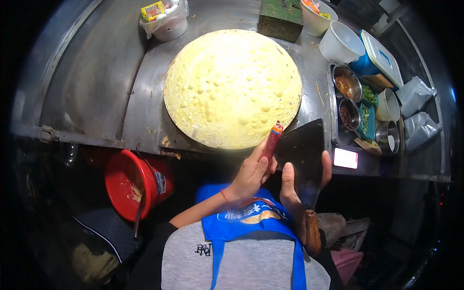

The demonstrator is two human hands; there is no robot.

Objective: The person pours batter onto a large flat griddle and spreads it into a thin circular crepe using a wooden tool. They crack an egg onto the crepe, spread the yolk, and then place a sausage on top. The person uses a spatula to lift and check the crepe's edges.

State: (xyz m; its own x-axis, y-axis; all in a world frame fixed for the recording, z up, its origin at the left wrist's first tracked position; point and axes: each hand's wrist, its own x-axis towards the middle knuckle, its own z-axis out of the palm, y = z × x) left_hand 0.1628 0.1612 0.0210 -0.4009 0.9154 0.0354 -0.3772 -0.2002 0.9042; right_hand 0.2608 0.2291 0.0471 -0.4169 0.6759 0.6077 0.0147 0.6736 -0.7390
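Observation:
My left hand grips a red-wrapped sausage, its tied end pointing up and away from me. Beside it, my right hand holds a broad dark metal scraper by the blade, thumb on the left and a finger showing at the right edge. The scraper's wooden handle points back towards my body along the forearm. Beyond both hands, a pale yellow, bubbled crepe covers a round griddle. The sausage tip overlaps the crepe's near right edge in view; whether they touch, I cannot tell.
A bag-lined pot with eggs and a green box stand behind the griddle. At right are a white bucket, bowls of sauce, chopped greens and a lit phone. A red bucket stands lower left.

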